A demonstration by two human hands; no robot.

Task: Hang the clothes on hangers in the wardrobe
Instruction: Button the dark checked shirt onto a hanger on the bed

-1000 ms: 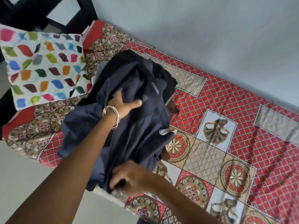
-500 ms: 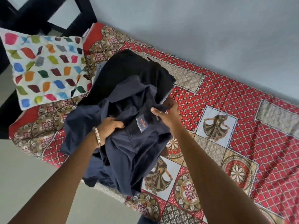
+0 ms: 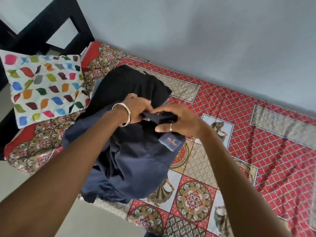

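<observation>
Gripping the top edge of a navy garment at the centre of the frame, both hands work close together: the left hand, bangle at the wrist, pinches a fold of cloth, and the right hand, ring on one finger, curls its fingers round the bunched fabric just beside it. The garment hangs crumpled over the near edge of the bed, its label showing. Behind it a black garment lies on the bedspread, possibly overlapped by the navy one. Lifting now could drag both together or let the loose bulk slip floorward. A patterned pillow sits upper left. No hanger or wardrobe shows.
</observation>
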